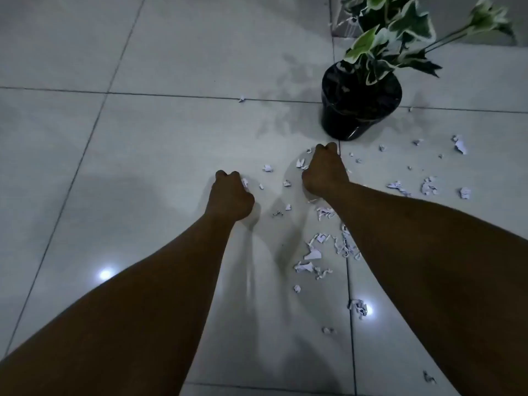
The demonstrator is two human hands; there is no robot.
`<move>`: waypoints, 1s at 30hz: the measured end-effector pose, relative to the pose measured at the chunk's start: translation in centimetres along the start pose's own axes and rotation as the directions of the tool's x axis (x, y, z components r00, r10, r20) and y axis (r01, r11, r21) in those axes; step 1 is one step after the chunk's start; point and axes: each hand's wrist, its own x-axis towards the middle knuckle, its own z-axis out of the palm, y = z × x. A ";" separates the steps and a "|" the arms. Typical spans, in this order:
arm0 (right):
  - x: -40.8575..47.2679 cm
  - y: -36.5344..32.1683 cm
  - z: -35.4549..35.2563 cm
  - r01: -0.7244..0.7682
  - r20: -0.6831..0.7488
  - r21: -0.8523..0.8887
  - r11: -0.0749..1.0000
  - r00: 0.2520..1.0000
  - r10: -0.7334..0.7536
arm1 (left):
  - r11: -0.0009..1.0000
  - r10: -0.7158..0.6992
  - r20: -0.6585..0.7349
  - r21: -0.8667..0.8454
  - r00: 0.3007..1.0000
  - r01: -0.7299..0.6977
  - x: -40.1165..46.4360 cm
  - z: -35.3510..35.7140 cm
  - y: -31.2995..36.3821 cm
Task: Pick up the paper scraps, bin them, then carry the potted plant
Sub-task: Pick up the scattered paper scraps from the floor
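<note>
Left hand [231,195]: reaching down to the tiled floor [143,138], fingers curled closed, white paper showing at its right edge. Right hand [324,171]: also curled closed, lying farther out among the paper scraps [328,250]; contents cannot be told. Scraps are lying scattered near and right of both hands. Potted plant [360,101]: standing upright, far right, just beyond the right hand.
</note>
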 end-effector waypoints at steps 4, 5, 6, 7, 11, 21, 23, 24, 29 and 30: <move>1.7 -0.7 -0.2 0.002 0.044 0.015 1.000 0.999 -0.002 | 0.998 0.063 0.025 -0.015 0.998 -0.062 0.7 -0.4 0.0; 1.8 -1.1 0.0 0.027 0.063 0.023 0.999 0.998 -0.029 | 0.997 0.069 0.035 -0.034 0.997 -0.068 0.6 -0.4 0.0; 1.5 -1.5 0.3 0.067 0.069 0.033 0.997 0.995 -0.069 | 0.996 0.072 0.044 -0.058 0.996 -0.069 0.5 -0.4 0.2; 0.9 -1.9 0.7 0.116 0.075 0.039 0.992 0.990 -0.118 | 0.995 0.079 0.058 -0.069 0.995 -0.075 0.3 -0.4 0.2; -1.8 -2.8 2.7 0.286 0.049 0.102 0.953 0.955 -0.292 | 0.993 0.098 0.098 -0.079 0.990 -0.091 0.0 -0.4 0.4; -2.9 -4.3 4.6 0.392 0.020 0.070 0.918 0.919 -0.394 | 0.906 0.131 0.032 -0.410 0.991 -0.107 -0.1 0.2 -0.2; -2.8 -4.7 4.4 0.373 -0.020 0.012 0.928 0.928 -0.373 | 0.937 0.131 -0.096 -0.312 0.987 -0.155 0.5 0.3 -0.4; -2.8 -4.9 4.3 0.369 -0.053 -0.027 0.929 0.927 -0.370 | 0.971 0.104 -0.149 -0.201 0.983 -0.133 1.0 0.4 -0.6; -1.3 -6.3 3.3 0.379 -0.157 -0.180 0.908 0.900 -0.407 | 0.979 -0.109 -0.061 0.166 0.992 0.118 4.8 1.1 -1.8; -0.6 -6.8 3.3 0.378 -0.150 -0.164 0.911 0.903 -0.402 | 0.971 -0.152 -0.019 0.183 0.988 0.153 5.6 1.4 -2.0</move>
